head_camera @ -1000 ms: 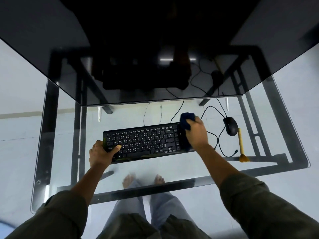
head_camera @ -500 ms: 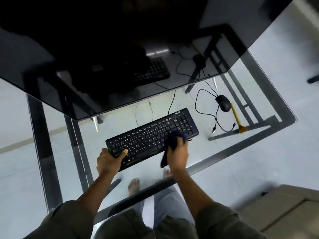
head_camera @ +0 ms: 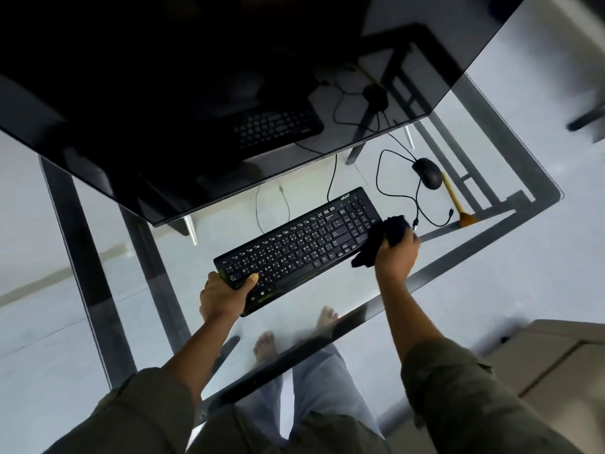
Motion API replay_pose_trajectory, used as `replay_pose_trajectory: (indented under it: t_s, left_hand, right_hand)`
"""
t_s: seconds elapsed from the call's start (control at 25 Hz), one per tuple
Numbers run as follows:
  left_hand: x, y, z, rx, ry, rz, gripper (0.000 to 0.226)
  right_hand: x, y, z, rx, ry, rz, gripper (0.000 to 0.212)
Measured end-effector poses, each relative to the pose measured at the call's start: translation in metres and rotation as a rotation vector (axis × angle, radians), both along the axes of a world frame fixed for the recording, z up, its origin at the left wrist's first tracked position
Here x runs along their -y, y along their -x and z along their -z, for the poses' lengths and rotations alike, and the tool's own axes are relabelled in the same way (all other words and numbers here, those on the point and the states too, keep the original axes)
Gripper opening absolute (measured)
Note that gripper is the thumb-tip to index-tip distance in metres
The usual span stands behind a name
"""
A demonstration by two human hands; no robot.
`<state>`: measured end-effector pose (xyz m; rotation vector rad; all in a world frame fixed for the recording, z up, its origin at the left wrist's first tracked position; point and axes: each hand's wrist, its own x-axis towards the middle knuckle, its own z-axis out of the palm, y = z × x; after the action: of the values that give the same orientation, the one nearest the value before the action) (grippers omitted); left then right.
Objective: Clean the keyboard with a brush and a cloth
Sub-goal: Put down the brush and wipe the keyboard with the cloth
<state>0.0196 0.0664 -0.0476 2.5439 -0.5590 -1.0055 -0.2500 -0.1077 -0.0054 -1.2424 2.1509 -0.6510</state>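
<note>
A black keyboard (head_camera: 301, 244) lies slanted on the glass table (head_camera: 484, 224). My left hand (head_camera: 226, 293) grips its near left corner, thumb on the keys. My right hand (head_camera: 396, 257) is closed on a dark blue cloth (head_camera: 383, 239), which rests at the keyboard's right end beside the number pad. A brush (head_camera: 456, 203) with a yellow wooden handle lies on the glass farther right, bristles toward me, untouched.
A black mouse (head_camera: 429, 173) with a looping cable sits by the brush handle. A large dark monitor (head_camera: 229, 93) overhangs the far side of the table. Dark frame bars run under the glass. A beige cabinet (head_camera: 556, 362) stands at the right.
My right hand swept the cloth from the keyboard's far right end to its middle front, then back to the right end. My head view rotated. My left hand kept its grip.
</note>
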Motion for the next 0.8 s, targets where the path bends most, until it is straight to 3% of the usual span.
replay_pose_trajectory:
  t_s: [0.12, 0.4, 0.52, 0.64, 0.8]
  left_hand:
    - [-0.001, -0.001, 0.003, 0.016, -0.002, -0.004, 0.078]
    - [0.001, 0.001, 0.003, -0.005, -0.009, -0.015, 0.079]
    - [0.001, 0.0, 0.002, -0.014, -0.017, -0.019, 0.078]
    - [0.001, -0.001, 0.002, -0.02, -0.014, -0.011, 0.078]
    - [0.002, -0.002, 0.002, -0.012, -0.029, -0.008, 0.079]
  right_hand:
    - [-0.005, -0.013, -0.005, -0.063, -0.061, -0.063, 0.044]
    - [-0.14, -0.106, 0.001, 0.134, -0.153, -0.33, 0.047]
    - [-0.111, -0.088, 0.001, 0.183, -0.103, -0.212, 0.048]
    - [-0.041, -0.041, -0.003, 0.091, -0.044, -0.025, 0.051]
    - [0.012, -0.007, -0.003, -0.015, -0.07, 0.027, 0.046]
